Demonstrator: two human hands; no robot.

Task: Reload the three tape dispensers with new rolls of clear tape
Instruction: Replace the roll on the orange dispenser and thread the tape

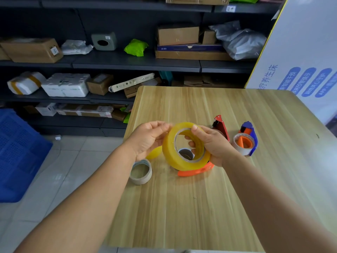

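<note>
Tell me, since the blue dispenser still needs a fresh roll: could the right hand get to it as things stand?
Probably not at once: the right hand grips the yellow roll. The blue dispenser lies just beyond it on the table, with nothing between.

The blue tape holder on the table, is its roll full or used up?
Used up. The blue dispenser holds only a bare cardboard core, with no thick tape around it.

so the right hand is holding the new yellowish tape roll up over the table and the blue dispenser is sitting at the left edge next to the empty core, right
Not quite. The head view shows the blue dispenser on the right side of the table, beside the red dispenser. The empty core lies near the left edge. The right hand does hold the tape roll.
</note>
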